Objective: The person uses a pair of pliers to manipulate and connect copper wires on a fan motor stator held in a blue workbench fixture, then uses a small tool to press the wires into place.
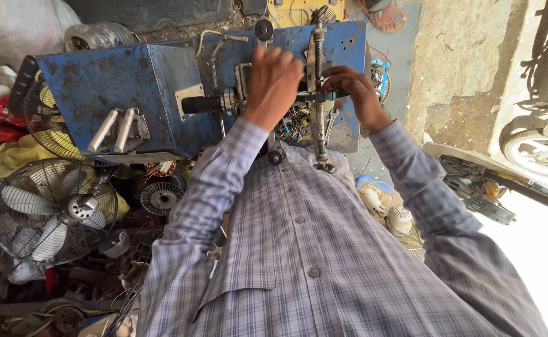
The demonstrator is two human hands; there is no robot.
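Blue and scuffed, the metal machine (118,87) stands in front of the person, and both hands work at its right end. On that end a threaded upright rod (319,93) runs from the machine's top edge down to a foot near the person's chest, and a dark crosspiece (324,96) sits across it. The right hand (355,87) has its fingers pinched around this crosspiece, just right of the rod. The left hand (274,81) lies flat against the machine just left of the rod, fingers spread and pointing up; whether it grips anything beneath I cannot tell. A black handle (200,104) sticks out sideways from the machine, left of the left hand. Above that hand a small black wheel (263,29) sits at the machine's top edge. Loose small metal parts (295,122) lie between the two wrists. Two silvery bars (116,130) rest on the machine's lower left edge. Below the machine's left side stands a fan with a wire guard (52,212), and a ribbed round motor part (160,196) lies beside it. Far right of the machine, a motorcycle wheel (536,150) shows on the pale ground.
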